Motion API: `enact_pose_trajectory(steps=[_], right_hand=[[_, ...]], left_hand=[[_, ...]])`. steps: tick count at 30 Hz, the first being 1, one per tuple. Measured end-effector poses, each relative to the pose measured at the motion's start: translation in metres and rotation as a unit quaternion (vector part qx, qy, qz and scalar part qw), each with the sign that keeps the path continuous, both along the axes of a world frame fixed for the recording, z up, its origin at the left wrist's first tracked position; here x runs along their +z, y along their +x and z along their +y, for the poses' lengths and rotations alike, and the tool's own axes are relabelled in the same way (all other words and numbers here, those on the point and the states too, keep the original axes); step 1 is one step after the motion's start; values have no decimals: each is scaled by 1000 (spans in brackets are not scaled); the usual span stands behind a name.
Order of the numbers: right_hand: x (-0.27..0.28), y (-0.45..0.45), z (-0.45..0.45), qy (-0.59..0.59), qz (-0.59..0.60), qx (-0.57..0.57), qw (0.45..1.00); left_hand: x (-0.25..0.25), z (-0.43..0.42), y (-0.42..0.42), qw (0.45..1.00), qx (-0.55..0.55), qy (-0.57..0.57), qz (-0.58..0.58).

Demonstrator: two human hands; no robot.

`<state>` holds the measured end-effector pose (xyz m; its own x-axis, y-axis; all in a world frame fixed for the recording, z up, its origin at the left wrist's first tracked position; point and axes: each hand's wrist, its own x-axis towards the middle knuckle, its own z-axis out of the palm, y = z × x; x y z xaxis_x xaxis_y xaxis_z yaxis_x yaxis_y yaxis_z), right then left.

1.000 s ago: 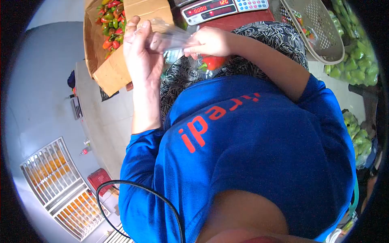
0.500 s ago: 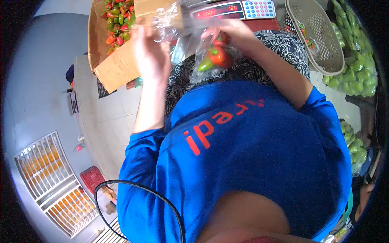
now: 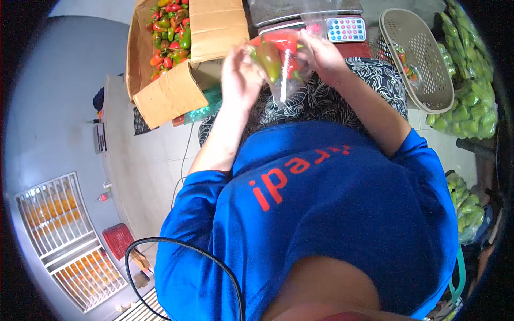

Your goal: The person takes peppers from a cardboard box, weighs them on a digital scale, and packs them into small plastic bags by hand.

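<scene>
Between my hands, above my lap, is a clear plastic bag (image 3: 284, 80) with red and green peppers (image 3: 270, 58) inside. My left hand (image 3: 242, 77) curls against the bag's left side. At its upper right, my right hand (image 3: 325, 59) grips the plastic between thumb and fingers. Just beyond my hands stands a digital scale (image 3: 345, 30), its display partly covered by the bag and my right hand. To the left, an open cardboard box (image 3: 170, 101) holds many red, green and orange peppers (image 3: 172, 32).
On the right stands a beige perforated basket (image 3: 428, 80) with some small pepper bags in it. Beside it lie large clear bags of green vegetables (image 3: 468, 107). A black cable (image 3: 182, 241) loops at lower left. A red crate (image 3: 119, 241) sits near the barred window.
My left hand has moved right from the box flap and the crumpled clear plastic onto the pepper bag. The bag has risen toward the scale. More of the box shows.
</scene>
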<state>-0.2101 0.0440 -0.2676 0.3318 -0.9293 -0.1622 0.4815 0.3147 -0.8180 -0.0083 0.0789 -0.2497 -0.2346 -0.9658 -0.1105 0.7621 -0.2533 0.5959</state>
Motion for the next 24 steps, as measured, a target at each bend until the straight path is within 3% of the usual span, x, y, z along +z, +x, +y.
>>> enact_pose_trajectory(steps=[1,3,5,7,9,11,14,17,18,21,24], right_hand=[[-2,-1,0,16,59,-4,998],[-12,-2,-1,19,3,38,999],[-20,-7,-9,-20,-35,123,992],[-16,-5,-5,-17,-44,121,992],[-18,-4,-4,-26,-10,101,995],[-11,-6,-2,-70,0,82,994],[-11,-6,-4,-55,-28,67,996],[-18,-4,-6,-67,-39,45,996],[-14,-2,-4,-82,-34,34,995],[-14,-4,0,-85,14,9,996],[-21,-10,-5,-24,3,38,999]], left_hand=[[11,-3,5,996,-39,-52,54],[28,4,-1,995,32,-28,90],[18,6,6,998,47,-29,25],[-6,11,1,990,98,51,-92],[-47,20,-2,981,50,130,-134],[-59,29,-14,961,-75,244,-110],[-31,37,-33,965,-145,216,-42],[-26,22,-32,984,-115,137,23],[-20,20,-36,990,-75,112,-35],[-20,9,-26,998,-4,52,-33],[-11,3,-11,998,18,17,59]])
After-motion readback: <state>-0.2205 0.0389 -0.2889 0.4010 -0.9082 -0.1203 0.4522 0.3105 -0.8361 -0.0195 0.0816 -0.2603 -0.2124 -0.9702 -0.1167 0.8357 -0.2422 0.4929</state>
